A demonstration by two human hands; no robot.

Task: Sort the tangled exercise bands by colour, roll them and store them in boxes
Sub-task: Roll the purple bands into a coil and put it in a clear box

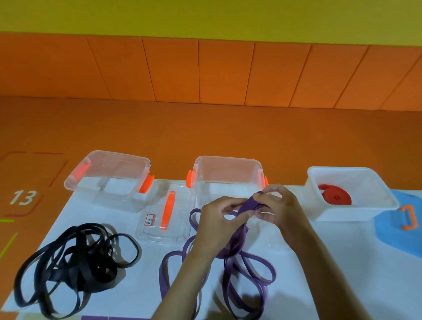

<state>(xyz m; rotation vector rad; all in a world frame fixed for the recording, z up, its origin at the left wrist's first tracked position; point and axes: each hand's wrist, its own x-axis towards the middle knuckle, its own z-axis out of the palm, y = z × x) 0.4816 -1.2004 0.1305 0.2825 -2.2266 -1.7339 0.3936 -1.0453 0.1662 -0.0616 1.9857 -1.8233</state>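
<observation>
My left hand (216,221) and my right hand (282,208) both pinch the folded end of a purple band (250,204), held up in front of the middle clear box (227,167). The rest of the purple bands (249,275) hang down and lie in loose loops on the white sheet below my hands. A tangle of black bands (74,261) lies on the sheet at the left. A rolled red band (334,197) sits inside the white box (384,200) at the right. The left clear box (80,182) holds nothing.
A clear lid with an orange handle (167,211) lies flat between the two clear boxes. A blue lid with an orange handle (410,230) lies right of the white box. The white sheet (139,286) covers an orange floor; an orange padded wall runs behind.
</observation>
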